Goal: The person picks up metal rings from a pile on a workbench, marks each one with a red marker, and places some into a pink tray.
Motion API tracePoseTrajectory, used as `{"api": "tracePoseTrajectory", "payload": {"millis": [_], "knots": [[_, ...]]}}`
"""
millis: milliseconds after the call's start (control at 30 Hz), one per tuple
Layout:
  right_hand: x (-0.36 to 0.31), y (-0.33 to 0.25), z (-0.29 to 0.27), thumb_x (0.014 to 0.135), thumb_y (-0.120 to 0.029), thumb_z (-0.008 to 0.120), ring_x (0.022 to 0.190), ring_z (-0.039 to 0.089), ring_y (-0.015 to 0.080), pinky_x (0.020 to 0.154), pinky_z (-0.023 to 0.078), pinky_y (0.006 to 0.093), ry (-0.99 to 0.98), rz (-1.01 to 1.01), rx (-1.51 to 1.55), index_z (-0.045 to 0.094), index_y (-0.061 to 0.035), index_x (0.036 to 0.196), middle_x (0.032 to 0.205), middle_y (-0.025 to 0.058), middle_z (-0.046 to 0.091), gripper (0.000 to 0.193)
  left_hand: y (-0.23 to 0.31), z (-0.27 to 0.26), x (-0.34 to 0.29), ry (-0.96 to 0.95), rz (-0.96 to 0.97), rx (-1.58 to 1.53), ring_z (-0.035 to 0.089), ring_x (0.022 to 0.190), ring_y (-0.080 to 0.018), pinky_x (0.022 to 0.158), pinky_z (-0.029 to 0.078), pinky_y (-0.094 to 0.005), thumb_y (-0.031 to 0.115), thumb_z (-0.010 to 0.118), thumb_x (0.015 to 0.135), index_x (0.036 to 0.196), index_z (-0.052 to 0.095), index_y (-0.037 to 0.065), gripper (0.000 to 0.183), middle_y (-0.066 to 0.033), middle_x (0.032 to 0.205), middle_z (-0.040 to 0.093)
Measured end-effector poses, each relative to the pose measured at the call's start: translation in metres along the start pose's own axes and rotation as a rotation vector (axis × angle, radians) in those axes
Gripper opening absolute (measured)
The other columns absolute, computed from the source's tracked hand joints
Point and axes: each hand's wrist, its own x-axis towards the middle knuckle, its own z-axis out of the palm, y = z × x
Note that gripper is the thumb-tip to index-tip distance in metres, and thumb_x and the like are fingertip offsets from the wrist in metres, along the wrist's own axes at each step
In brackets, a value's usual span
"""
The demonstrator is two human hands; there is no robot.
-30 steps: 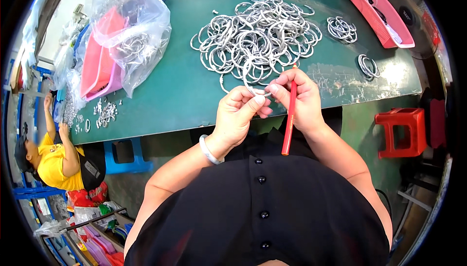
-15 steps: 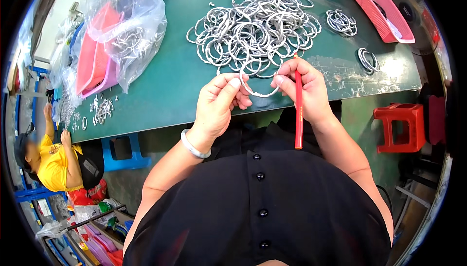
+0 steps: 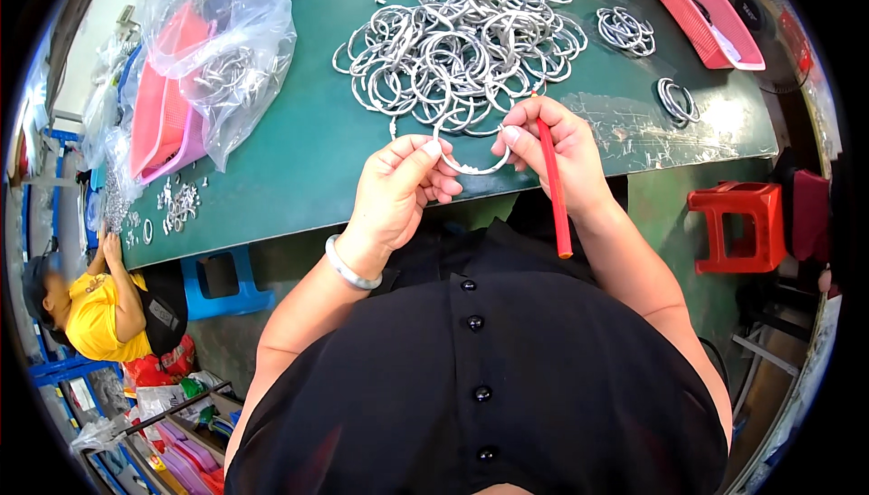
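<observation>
Left hand [image 3: 398, 189] and right hand [image 3: 550, 147], fingers closed, pinch opposite ends of one open metal ring [image 3: 471, 166] at the green table's [image 3: 299, 160] near edge, the right also gripping a red stick [image 3: 554, 189]; steady, even fingertip pressure seems advisable, clear of the ring pile [image 3: 457, 47] beyond.

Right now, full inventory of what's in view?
held ring: one, silver, between both hands
red stick: one, in right hand
ring pile: many, silver, table centre
small ring stacks: two, silver, right of pile
table: one, green
plastic bag: one, clear, over pink trays, left
red tray: one, far right
red stool: one, right
blue stool: one, under table
left hand: pinching ring
right hand: pinching ring, holding stick
</observation>
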Motion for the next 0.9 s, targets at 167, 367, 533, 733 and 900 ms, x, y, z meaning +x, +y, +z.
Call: {"api": "tracePoseTrajectory", "payload": {"millis": [167, 367, 533, 733, 900], "knots": [[0.000, 0.001, 0.000, 0.084, -0.004, 0.054, 0.070, 0.057, 0.0078, 0.060, 0.044, 0.0199, 0.006, 0.034, 0.013, 0.051, -0.0010, 0.092, 0.078, 0.0043, 0.059, 0.009, 0.001, 0.003, -0.001, 0.018, 0.046, 0.027, 0.060, 0.061, -0.0116, 0.054, 0.047, -0.0217, 0.014, 0.050, 0.089, 0.090, 0.057, 0.003, 0.014, -0.0050, 0.075, 0.061], [-0.002, 0.004, -0.001, 0.081, -0.003, 0.058, 0.074, 0.057, 0.0089, 0.064, 0.046, 0.0211, -0.015, 0.032, 0.041, 0.051, -0.0011, 0.094, 0.084, 0.0043, 0.059, 0.014, 0.001, 0.004, -0.002, 0.028, 0.136, 0.084, 0.061, 0.061, -0.0125, 0.055, 0.047, -0.0224, 0.014, 0.050, 0.089, 0.089, 0.057, 0.003, 0.013, -0.0060, 0.075, 0.062], [-0.001, 0.011, 0.000, 0.077, -0.001, 0.063, 0.077, 0.057, 0.0104, 0.068, 0.047, 0.0240, -0.013, -0.022, 0.009, 0.050, -0.0010, 0.097, 0.083, 0.0049, 0.058, 0.025, 0.003, 0.005, -0.002, 0.042, 0.105, 0.066, 0.061, 0.061, -0.0126, 0.055, 0.047, -0.0221, 0.014, 0.051, 0.089, 0.089, 0.056, 0.003, 0.013, -0.0058, 0.075, 0.061], [-0.001, 0.009, 0.003, 0.075, -0.002, 0.066, 0.077, 0.057, 0.0108, 0.069, 0.047, 0.0247, -0.012, -0.011, -0.022, 0.046, -0.0013, 0.102, 0.082, 0.0059, 0.058, 0.034, 0.003, 0.006, -0.002, 0.054, 0.069, 0.041, 0.061, 0.060, -0.0119, 0.054, 0.046, -0.0218, 0.016, 0.051, 0.089, 0.087, 0.056, 0.004, 0.013, -0.0053, 0.075, 0.061], [-0.002, 0.008, 0.005, 0.075, -0.001, 0.065, 0.076, 0.056, 0.0105, 0.069, 0.047, 0.0243, 0.013, -0.011, -0.051, 0.046, -0.0014, 0.102, 0.081, 0.0051, 0.057, 0.034, 0.004, 0.010, -0.004, 0.037, 0.077, 0.061, 0.061, 0.061, -0.0115, 0.054, 0.046, -0.0215, 0.017, 0.052, 0.088, 0.086, 0.056, 0.005, 0.013, -0.0050, 0.075, 0.061]]}}
